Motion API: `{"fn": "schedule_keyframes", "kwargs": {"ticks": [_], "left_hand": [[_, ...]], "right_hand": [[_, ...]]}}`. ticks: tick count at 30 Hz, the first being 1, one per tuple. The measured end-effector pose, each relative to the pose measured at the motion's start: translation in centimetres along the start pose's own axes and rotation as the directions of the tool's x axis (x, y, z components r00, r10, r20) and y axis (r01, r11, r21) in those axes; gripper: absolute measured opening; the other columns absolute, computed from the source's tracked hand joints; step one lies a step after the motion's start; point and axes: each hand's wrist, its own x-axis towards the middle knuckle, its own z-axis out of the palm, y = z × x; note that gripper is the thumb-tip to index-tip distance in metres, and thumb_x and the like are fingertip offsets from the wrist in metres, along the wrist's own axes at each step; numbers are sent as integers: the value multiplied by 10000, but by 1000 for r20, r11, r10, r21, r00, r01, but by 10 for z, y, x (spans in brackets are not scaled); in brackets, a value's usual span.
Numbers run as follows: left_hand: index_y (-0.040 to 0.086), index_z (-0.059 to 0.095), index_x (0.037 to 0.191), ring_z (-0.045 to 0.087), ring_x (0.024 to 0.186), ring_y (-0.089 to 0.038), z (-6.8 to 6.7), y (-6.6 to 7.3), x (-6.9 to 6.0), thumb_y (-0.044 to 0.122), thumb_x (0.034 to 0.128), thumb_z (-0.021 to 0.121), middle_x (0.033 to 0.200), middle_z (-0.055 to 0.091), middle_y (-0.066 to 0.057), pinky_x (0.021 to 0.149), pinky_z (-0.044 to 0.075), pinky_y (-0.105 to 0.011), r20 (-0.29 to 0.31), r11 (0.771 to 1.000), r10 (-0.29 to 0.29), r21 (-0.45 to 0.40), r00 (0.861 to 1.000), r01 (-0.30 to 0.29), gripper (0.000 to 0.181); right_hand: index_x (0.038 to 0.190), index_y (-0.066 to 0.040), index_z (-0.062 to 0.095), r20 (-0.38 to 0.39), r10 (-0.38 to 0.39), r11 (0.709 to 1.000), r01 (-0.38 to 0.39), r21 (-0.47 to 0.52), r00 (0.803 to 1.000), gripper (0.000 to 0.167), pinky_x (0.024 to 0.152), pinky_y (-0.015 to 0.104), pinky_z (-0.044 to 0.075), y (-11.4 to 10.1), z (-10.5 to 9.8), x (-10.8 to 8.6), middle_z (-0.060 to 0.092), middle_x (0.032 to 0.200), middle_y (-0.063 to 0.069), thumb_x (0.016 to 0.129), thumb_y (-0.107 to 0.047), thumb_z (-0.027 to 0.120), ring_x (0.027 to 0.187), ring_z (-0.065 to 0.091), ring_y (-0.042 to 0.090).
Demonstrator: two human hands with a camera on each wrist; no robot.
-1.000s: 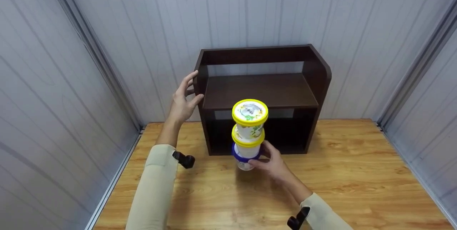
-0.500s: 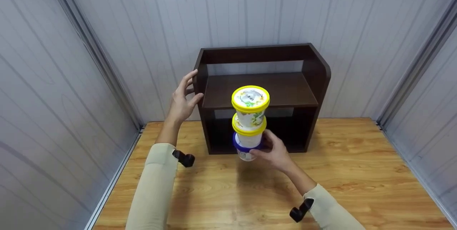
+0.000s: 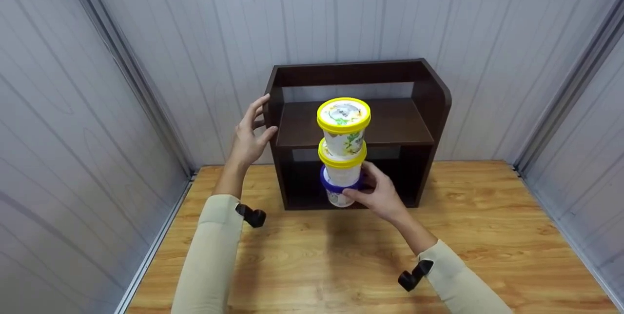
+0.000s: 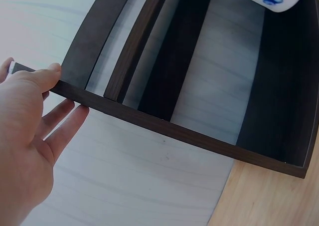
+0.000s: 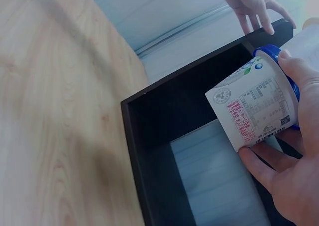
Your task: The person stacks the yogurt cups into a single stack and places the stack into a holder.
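My right hand (image 3: 382, 196) grips a white tub with a blue lid (image 3: 339, 196), the lowest of a stack held up in front of the shelf. On it stands a yellow-lidded tub (image 3: 342, 174), and on top another yellow-lidded tub (image 3: 344, 143). Printed text and a barcode show on the blue-lidded tub (image 5: 259, 109) in the right wrist view, where my thumb lies at its lid. My left hand (image 3: 248, 141) holds the left side panel of the dark brown desktop shelf (image 3: 292, 177); in the left wrist view, the thumb and fingers (image 4: 67, 128) lie on opposite sides of the panel's edge.
The shelf has an upper board (image 3: 395, 119) between raised sides and a dark lower compartment (image 3: 385, 182). It stands on a wooden tabletop (image 3: 487, 236), with a pale panelled wall (image 3: 341, 11) behind and walls at both sides.
My right hand has raised the stack of tubs, so the top lid now overlaps the upper board in the head view. The left hand has stayed on the side panel.
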Motion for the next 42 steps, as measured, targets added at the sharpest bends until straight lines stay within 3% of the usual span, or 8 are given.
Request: {"fn": "schedule_keyframes", "kwargs": {"ticks": [8, 12, 18, 26, 34, 42], "left_hand": [[280, 419, 1539, 620, 1203, -322, 1, 0, -1, 34, 934, 706, 1521, 466, -45, 980, 520, -489, 3, 999, 20, -49, 1000, -20, 713], [262, 415, 1542, 627, 1195, -318, 1, 0, 0, 36, 934, 707, 1511, 478, -53, 987, 514, -496, -1, 999, 27, -40, 1000, -27, 711], [286, 412, 1542, 625, 1196, -309, 1, 1, -1, 53, 937, 708, 1513, 478, -50, 990, 512, -492, 2, 1000, 14, -18, 1000, -14, 712], [236, 418, 1543, 625, 1194, -324, 1, 1, 0, 23, 934, 704, 1529, 460, -54, 985, 504, -553, -6, 999, 19, -45, 1000, -20, 705], [272, 423, 1535, 586, 1252, -312, 0, 0, -1, 10, 929, 704, 1555, 427, -20, 992, 508, -522, -2, 999, 19, -45, 1000, -19, 717], [223, 420, 1538, 534, 1309, -313, 0, -1, -1, -11, 920, 710, 1563, 415, -20, 1009, 495, -518, -4, 999, 36, -40, 999, -36, 722]], "right_hand": [[1471, -27, 459, -8, 32, 999, -32, -7, 999, 726, 1029, 485, 484, 1, -9, 11, 582, 1378, 155, 858, -154, 827, 1219, 593, 302], [1478, -73, 460, -28, 28, 999, -29, -19, 999, 740, 1036, 466, 480, 12, -14, 20, 582, 1386, 130, 852, -188, 837, 1226, 587, 292], [1474, -156, 476, -34, 27, 999, -27, -27, 999, 736, 1025, 465, 488, 5, -23, 26, 597, 1367, 65, 849, -288, 840, 1209, 592, 256], [1460, -123, 489, -55, -7, 999, 4, -53, 998, 739, 1003, 452, 503, -7, -31, 37, 642, 1316, 60, 843, -325, 843, 1159, 628, 229], [1443, -92, 506, -69, -20, 998, 16, -57, 997, 708, 981, 423, 520, -17, -35, 50, 640, 1308, 81, 853, -301, 837, 1147, 634, 234], [1446, -82, 498, -65, -18, 999, 16, -39, 998, 719, 983, 428, 520, -25, -37, 60, 639, 1315, 89, 854, -314, 834, 1143, 641, 245]]}}
